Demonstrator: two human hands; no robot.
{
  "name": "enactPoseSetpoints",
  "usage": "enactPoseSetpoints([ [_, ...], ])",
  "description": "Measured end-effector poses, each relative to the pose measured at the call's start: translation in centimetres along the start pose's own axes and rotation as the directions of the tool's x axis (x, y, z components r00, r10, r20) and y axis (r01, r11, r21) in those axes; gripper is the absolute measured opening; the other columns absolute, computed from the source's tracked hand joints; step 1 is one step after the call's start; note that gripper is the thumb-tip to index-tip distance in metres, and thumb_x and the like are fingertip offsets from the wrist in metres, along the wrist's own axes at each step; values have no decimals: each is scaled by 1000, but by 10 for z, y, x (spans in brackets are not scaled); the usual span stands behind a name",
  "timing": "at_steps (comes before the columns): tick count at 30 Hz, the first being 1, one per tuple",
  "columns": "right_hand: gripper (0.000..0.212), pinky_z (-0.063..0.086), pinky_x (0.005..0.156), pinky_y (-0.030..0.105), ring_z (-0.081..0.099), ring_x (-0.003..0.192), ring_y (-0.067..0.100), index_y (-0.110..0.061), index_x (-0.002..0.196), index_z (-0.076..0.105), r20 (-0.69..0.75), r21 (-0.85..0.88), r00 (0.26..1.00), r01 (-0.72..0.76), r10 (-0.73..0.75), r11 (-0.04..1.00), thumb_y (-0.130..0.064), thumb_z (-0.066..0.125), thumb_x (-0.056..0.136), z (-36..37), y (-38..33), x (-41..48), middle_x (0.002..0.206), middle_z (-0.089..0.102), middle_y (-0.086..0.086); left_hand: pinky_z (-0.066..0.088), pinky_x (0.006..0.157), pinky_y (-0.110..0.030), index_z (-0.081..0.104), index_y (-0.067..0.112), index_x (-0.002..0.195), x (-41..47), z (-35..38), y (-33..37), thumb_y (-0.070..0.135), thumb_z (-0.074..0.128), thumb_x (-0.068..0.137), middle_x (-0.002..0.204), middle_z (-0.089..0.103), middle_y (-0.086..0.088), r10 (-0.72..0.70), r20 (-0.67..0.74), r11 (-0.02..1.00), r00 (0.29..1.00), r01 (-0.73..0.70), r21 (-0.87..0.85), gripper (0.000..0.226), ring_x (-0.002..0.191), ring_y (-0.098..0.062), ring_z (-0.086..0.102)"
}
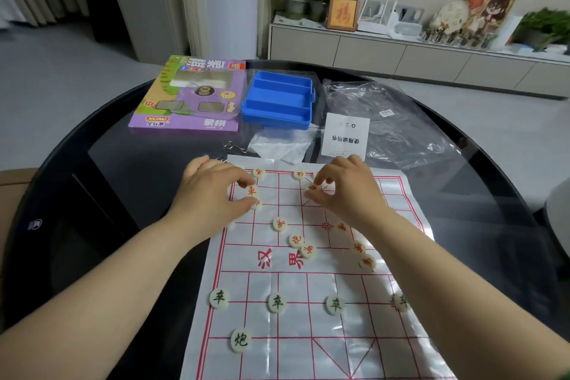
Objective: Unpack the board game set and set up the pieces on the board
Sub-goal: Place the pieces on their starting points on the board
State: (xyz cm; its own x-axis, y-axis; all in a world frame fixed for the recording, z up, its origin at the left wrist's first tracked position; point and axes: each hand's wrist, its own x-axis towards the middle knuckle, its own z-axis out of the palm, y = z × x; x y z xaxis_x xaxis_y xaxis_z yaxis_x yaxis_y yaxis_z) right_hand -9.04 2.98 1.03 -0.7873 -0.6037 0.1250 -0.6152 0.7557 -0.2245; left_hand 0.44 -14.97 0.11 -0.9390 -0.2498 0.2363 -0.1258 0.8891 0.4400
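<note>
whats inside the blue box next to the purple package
The blue box lies open: bare blue compartments split by ridges, nothing visible in them. Its near wall hides the front strip of the floor.

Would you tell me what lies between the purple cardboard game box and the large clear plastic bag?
The blue plastic case sits between them, as the head view shows.

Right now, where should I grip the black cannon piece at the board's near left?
Probably pinch the black cannon piece by its rim, from straight above: it is a flat disc lying face up on the board, nothing touching it.
</note>
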Motion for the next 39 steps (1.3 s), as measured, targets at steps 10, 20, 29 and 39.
enactPoseSetpoints([
  [10, 41, 27, 90, 28, 37, 110, 21, -19, 112, 61, -3, -88, 998, 67, -68, 994, -48, 52, 85, 28, -30, 49, 118, 53, 1, 2, 111, -24, 61, 26, 95, 9, 1, -20, 41, 68, 74, 104, 52, 14, 45, -18, 997, 999, -44, 60, 27, 120, -9, 39],
  [20, 44, 26, 91, 29, 37, 111, 21, -18, 110, 60, -13, -68, 1000, 5, -6, 998, -52, 53, 83, 27, -28, 51, 116, 53, 1, 3, 111, -26, 56, 29, 82, 11, -5, -22, 43, 71, 69, 94, 49, 15, 47, -15, 998, 999, -46, 52, 25, 114, -10, 45],
  [29, 20, 30, 81, 27, 48, 100, 22, -12, 94, 67, -112, 160, 985, -113, 132, 981, -27, 57, 86, -13, 10, 8, 100, 66, 3, -2, 110, -23, 63, 29, 99, 25, 16, 50, 43, 60, 80, 104, 54, 17, 273, 183, 962, 944, -273, -27, 23, 116, -3, 39],
  [39, 24, 32, 86, 23, 44, 111, 20, -17, 110, 64, 205, 149, 976, -112, 80, 983, -14, 52, 88, -21, 52, -37, 114, 63, 0, -3, 113, -32, 51, 31, 125, 33, 42, 92, 34, 50, 91, 133, 48, 12, 276, 466, 945, 841, -327, 30, 35, 130, -7, 30],
])
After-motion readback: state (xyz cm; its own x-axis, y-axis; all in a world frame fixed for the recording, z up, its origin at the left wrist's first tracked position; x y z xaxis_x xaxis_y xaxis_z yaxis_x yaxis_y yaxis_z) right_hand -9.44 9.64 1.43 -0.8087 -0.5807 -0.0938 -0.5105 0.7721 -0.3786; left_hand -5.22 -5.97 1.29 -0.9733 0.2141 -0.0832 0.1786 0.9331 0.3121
